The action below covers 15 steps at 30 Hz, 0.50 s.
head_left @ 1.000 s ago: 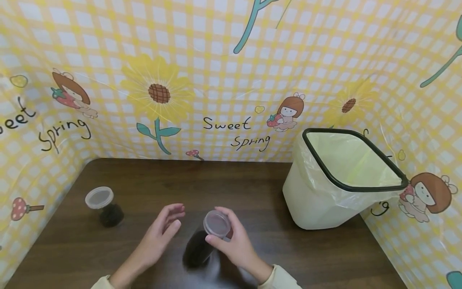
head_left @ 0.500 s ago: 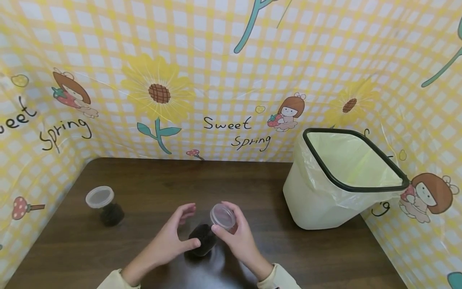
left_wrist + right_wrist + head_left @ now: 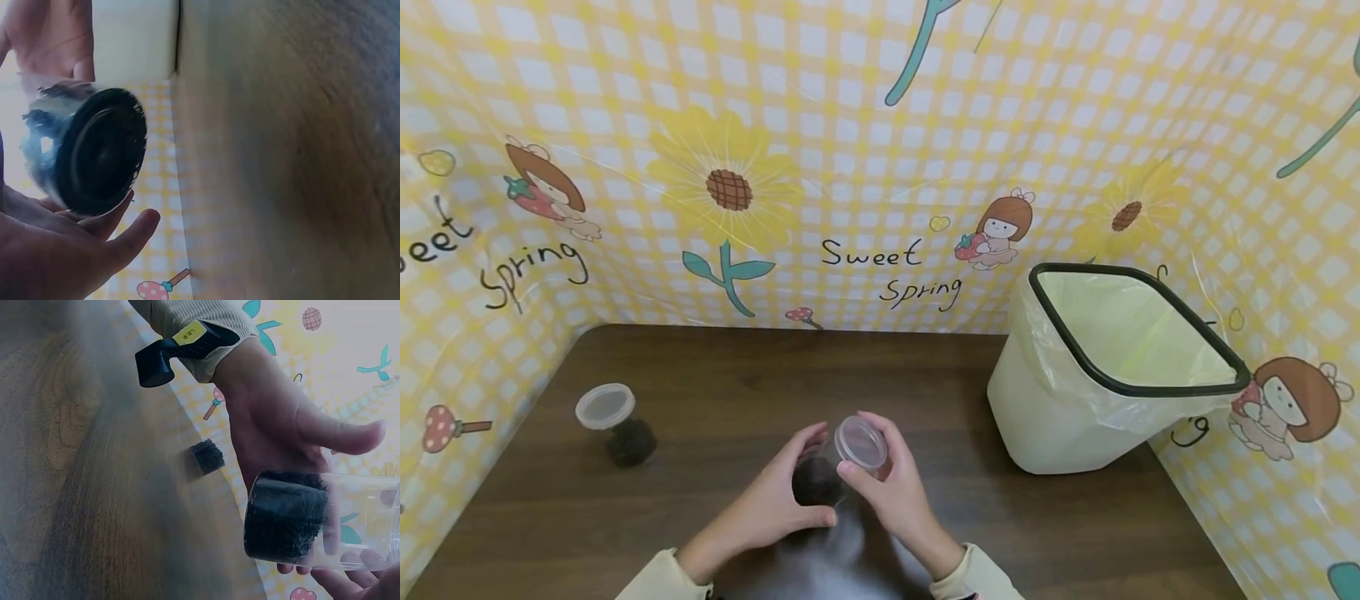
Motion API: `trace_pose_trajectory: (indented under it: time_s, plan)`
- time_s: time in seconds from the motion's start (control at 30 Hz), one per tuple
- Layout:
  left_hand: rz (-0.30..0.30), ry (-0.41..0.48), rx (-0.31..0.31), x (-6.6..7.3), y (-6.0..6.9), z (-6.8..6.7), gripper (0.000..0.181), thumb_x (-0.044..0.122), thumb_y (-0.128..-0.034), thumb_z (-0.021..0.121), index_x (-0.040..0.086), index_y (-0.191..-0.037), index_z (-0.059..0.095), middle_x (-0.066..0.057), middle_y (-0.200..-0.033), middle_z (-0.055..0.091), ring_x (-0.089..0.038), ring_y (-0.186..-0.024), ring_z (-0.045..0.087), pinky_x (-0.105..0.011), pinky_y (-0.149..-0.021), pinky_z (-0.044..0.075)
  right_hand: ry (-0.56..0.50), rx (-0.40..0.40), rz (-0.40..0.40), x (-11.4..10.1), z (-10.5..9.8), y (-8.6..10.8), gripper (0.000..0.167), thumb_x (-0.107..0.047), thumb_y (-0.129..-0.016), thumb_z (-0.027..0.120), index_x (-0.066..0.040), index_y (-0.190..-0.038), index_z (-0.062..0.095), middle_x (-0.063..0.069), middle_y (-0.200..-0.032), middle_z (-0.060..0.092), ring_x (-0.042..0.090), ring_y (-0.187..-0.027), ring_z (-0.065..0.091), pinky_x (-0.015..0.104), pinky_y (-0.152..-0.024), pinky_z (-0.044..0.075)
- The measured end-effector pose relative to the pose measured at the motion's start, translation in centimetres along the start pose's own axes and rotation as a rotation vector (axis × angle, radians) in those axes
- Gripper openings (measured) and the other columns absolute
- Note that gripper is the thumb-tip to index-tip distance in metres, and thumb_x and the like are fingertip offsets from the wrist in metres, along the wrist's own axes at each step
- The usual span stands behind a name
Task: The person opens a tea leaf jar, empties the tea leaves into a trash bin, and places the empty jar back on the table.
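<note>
A clear lidded jar (image 3: 817,481), dark crumbly matter in its lower part, is held tilted above the table. My right hand (image 3: 891,487) grips it by the upper end, near the translucent lid (image 3: 861,443). Around the lower part, my left hand (image 3: 769,502) lies with the thumb spread away from the jar. The right wrist view shows this left palm (image 3: 275,419) beside the jar (image 3: 287,515), its fingers partly hidden behind. From the left wrist, the jar's round base (image 3: 103,153) faces the camera. Far left stands a second lidded jar (image 3: 629,442) with similar dark contents.
On the right of the brown wooden table (image 3: 715,375) stands a pale trash bin (image 3: 1052,417) with a black rim and plastic liner. A yellow checked cloth (image 3: 850,167) forms walls behind and at both sides.
My left hand has moved right and up to the jar, reaching round its lower part. The right hand has raised the jar slightly and shifted a little right. The second jar stays put.
</note>
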State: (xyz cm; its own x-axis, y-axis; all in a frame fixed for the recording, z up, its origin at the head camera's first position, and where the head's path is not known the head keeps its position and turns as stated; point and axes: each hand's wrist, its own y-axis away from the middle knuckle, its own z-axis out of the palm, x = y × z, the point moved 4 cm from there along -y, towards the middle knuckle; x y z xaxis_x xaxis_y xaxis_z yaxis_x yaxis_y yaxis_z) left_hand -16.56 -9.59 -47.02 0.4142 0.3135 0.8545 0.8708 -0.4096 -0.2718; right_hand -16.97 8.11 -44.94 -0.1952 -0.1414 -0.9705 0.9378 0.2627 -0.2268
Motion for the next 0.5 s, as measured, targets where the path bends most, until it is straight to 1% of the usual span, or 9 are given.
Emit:
trace_pose_trajectory:
  time_s: [0.03,0.13,0.2,0.3,0.4,0.5]
  plan:
    - [-0.005,-0.007,-0.004,-0.06,0.01,0.08,0.115,0.067,-0.0731,0.076,0.000,-0.154,0.030,-0.022,-0.149,0.048,-0.041,-0.135,0.047,-0.050,-0.109,0.041,-0.003,0.001,0.000,0.02,0.01,0.01,0.065,-0.005,-0.089,0.076,0.004,-0.144,0.043,0.022,-0.137,0.053,0.017,-0.117,0.058,0.028,-0.096,0.050]
    - [-0.008,-0.027,-0.008,-0.12,-0.05,0.29,0.115,0.060,-0.0719,0.083,-0.001,-0.154,0.031,-0.020,-0.152,0.047,-0.039,-0.137,0.046,-0.047,-0.110,0.040,-0.010,-0.006,-0.012,-0.02,0.04,0.05,0.067,-0.006,-0.089,0.077,0.005,-0.145,0.042,0.022,-0.137,0.054,0.017,-0.117,0.058,0.029,-0.095,0.051]
    - [-0.014,-0.028,-0.008,-0.06,-0.15,0.40,0.114,0.051,-0.0705,0.089,-0.001,-0.154,0.032,-0.019,-0.153,0.046,-0.037,-0.138,0.045,-0.043,-0.111,0.039,-0.013,-0.006,-0.016,-0.07,0.04,0.08,0.067,-0.007,-0.090,0.077,0.005,-0.145,0.042,0.022,-0.138,0.054,0.017,-0.117,0.058,0.029,-0.096,0.051]
    - [-0.030,-0.029,-0.001,0.08,-0.32,0.60,0.111,0.036,-0.0681,0.095,0.002,-0.154,0.033,-0.017,-0.152,0.048,-0.033,-0.137,0.046,-0.040,-0.111,0.039,-0.013,0.001,-0.017,-0.15,-0.02,0.16,0.067,-0.007,-0.090,0.077,0.005,-0.145,0.042,0.022,-0.137,0.054,0.018,-0.117,0.059,0.029,-0.096,0.051]
    - [-0.034,-0.036,0.012,0.23,-0.44,0.83,0.109,0.028,-0.0666,0.097,0.004,-0.153,0.035,-0.014,-0.150,0.051,-0.030,-0.136,0.048,-0.040,-0.110,0.040,-0.016,0.011,-0.012,-0.20,-0.12,0.20,0.066,-0.007,-0.091,0.076,0.006,-0.145,0.041,0.021,-0.137,0.054,0.018,-0.117,0.059,0.029,-0.096,0.051]
    - [-0.022,-0.061,0.031,0.35,-0.48,1.03,0.108,0.027,-0.0662,0.097,0.005,-0.152,0.036,-0.011,-0.147,0.054,-0.027,-0.134,0.051,-0.042,-0.109,0.041,-0.021,0.015,-0.012,-0.25,-0.20,0.17,0.064,-0.007,-0.091,0.075,0.004,-0.145,0.042,0.022,-0.136,0.055,0.018,-0.116,0.060,0.029,-0.095,0.051]
